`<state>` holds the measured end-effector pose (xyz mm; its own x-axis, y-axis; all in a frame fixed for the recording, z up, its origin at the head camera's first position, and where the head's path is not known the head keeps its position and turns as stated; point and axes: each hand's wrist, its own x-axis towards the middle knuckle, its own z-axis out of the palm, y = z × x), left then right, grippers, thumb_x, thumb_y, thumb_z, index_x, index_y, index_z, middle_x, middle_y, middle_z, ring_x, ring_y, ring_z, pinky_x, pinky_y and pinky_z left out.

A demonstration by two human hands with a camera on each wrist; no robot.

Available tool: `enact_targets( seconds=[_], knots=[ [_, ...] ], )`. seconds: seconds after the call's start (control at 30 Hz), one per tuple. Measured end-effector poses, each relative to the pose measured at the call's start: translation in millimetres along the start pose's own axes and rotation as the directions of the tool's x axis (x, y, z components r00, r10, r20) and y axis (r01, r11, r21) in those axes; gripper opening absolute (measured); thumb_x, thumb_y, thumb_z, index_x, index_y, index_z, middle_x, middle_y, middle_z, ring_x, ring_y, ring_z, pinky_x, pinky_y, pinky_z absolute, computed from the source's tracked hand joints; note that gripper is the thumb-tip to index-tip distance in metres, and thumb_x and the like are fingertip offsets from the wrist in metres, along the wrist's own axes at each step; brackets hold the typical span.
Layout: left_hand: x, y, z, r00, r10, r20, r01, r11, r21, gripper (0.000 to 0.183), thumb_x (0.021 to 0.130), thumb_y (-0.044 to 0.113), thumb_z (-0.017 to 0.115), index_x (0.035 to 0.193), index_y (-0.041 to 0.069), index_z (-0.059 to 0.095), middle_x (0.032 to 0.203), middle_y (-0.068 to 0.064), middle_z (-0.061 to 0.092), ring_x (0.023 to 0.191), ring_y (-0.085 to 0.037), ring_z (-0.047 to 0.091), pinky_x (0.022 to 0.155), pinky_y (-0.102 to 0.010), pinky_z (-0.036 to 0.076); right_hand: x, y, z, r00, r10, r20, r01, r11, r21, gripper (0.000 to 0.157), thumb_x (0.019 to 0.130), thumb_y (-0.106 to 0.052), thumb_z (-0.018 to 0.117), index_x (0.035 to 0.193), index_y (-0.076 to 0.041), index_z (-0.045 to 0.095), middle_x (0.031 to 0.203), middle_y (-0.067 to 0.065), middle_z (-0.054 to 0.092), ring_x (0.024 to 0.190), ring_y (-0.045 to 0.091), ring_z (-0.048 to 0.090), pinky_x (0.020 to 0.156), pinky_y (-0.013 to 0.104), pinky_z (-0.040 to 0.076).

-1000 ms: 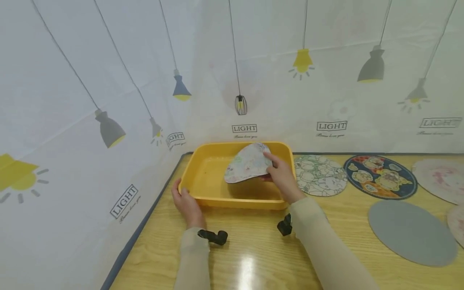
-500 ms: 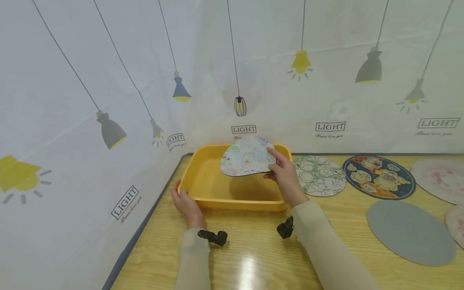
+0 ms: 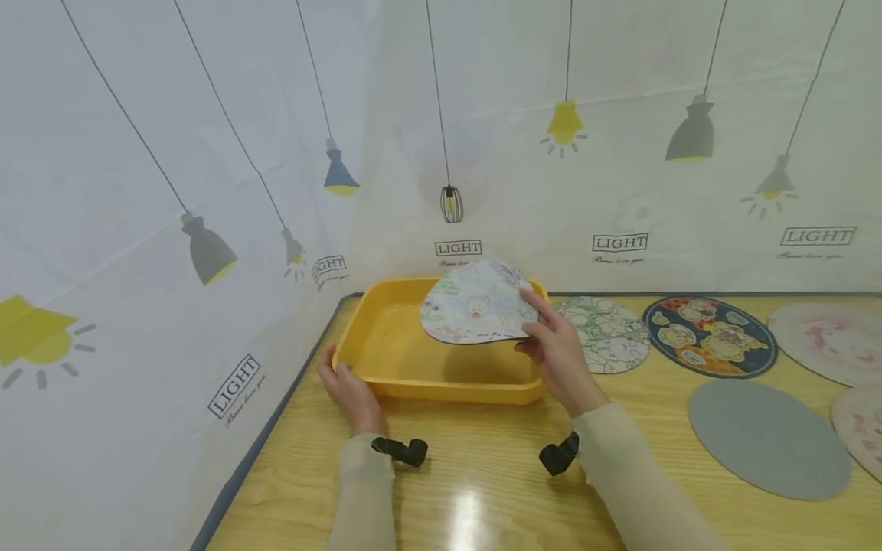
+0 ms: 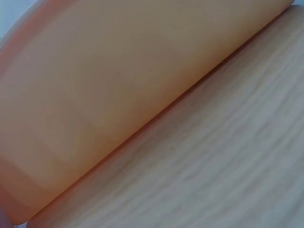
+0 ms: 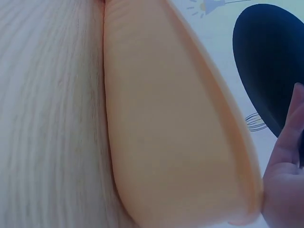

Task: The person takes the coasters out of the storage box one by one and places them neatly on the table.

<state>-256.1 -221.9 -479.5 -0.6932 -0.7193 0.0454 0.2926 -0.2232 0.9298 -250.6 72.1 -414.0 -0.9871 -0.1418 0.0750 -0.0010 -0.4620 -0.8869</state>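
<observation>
In the head view a yellow plastic tray [image 3: 441, 392] stands on the wooden table against the backdrop. My left hand [image 3: 353, 398] grips its front left corner, the fingers along the outer side and the thumb near the rim. A round placemat [image 3: 475, 302], white with pastel drawings, is held up over the tray by my right hand [image 3: 561, 352]. The thumb and fingers pinch its right edge. In the right wrist view the placemat's dark underside [image 5: 266, 61] shows beside the fingers [image 5: 287, 137]. The left wrist view shows only the tray's outer wall [image 4: 109, 85] and the table.
Right of the tray lie a flower-and-rabbit placemat [image 3: 602, 335], a dark blue cartoon one [image 3: 713, 338], a plain grey one [image 3: 768, 440] and pinkish ones [image 3: 834, 343]. The lamp-print backdrop [image 3: 517, 176] rises directly behind the tray and along the left.
My right hand has raised the placemat from inside the tray and turned its drawn face more toward me, then drifted slightly right. The left hand keeps its hold on the tray.
</observation>
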Motion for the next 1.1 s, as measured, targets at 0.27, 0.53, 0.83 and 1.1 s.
enact_targets(
  seconds=[0.27,0.53,0.83,1.1],
  knots=[
    [-1.6,7.7,-0.9,1.000,0.001,-0.029,-0.001,1.000,-0.026,0.044,0.088,0.003,0.029,0.129,0.009,0.043,0.131,-0.001,0.043,0.109,-0.018,0.049,0.090,-0.031,0.041,-24,-5,-18.5,1.000,-0.015,0.017,0.013,0.997,0.073,0.051,0.094,0.000,0.041,0.142,-0.017,0.034,0.138,0.006,0.039,0.071,0.006,0.057,0.059,0.019,0.049],
    [-5.4,13.6,1.9,1.000,0.006,-0.018,-0.007,0.998,-0.056,0.043,0.088,0.001,0.031,0.129,0.004,0.042,0.129,-0.004,0.044,0.108,-0.020,0.050,0.091,-0.031,0.042,-47,-13,-39.5,0.999,-0.040,0.027,0.037,0.994,0.105,0.052,0.094,-0.002,0.044,0.143,-0.012,0.031,0.135,0.001,0.039,0.072,0.006,0.058,0.061,0.018,0.049],
    [-0.6,2.9,0.5,0.999,0.023,-0.030,-0.023,1.000,0.015,0.040,0.089,0.005,0.031,0.123,0.013,0.049,0.128,0.001,0.046,0.112,-0.023,0.051,0.093,-0.034,0.042,-67,-20,-69.5,0.996,-0.060,0.061,0.054,0.993,0.102,0.049,0.095,-0.002,0.040,0.142,-0.014,0.034,0.134,0.000,0.038,0.081,0.008,0.061,0.063,0.019,0.050],
    [1.0,2.2,1.0,0.999,0.016,-0.033,-0.016,1.000,0.016,0.041,0.089,0.004,0.031,0.124,0.012,0.051,0.129,0.001,0.046,0.113,-0.019,0.050,0.094,-0.032,0.041,-78,-28,-109.1,0.981,-0.088,0.171,0.055,0.980,0.192,0.049,0.095,0.006,0.029,0.140,-0.010,0.038,0.128,0.001,0.049,0.097,0.015,0.062,0.072,0.026,0.053]
  ],
)
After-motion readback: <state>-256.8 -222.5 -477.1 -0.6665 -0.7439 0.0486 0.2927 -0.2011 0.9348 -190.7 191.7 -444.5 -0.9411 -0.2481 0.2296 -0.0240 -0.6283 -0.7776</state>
